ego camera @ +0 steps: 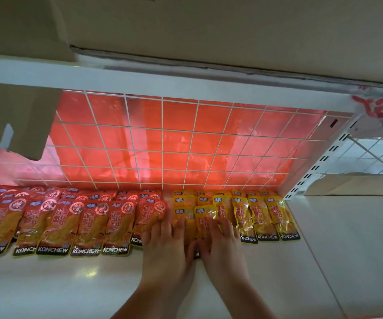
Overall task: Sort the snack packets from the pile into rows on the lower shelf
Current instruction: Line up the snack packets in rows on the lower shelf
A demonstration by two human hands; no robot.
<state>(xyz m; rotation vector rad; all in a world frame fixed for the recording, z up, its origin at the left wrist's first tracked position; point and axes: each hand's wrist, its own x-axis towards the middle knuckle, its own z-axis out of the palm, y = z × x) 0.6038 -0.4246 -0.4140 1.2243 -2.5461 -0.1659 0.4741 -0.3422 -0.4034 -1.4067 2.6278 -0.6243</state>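
On the white lower shelf (pixel 71 286) the left hand (pixel 166 247) and right hand (pixel 221 247) lie side by side, each grip apart, straight fingers pressing flat on packets. Red snack packets (pixel 54 224) stand in rows leftward, yellow snack packets (pixel 261 217) rightward. Behind them rises a white wire grid (pixel 163 143).

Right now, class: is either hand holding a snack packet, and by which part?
Nothing is gripped. The left hand and right hand lie flat, fingers straight, pressing on the lower ends of yellow packets on the white shelf.
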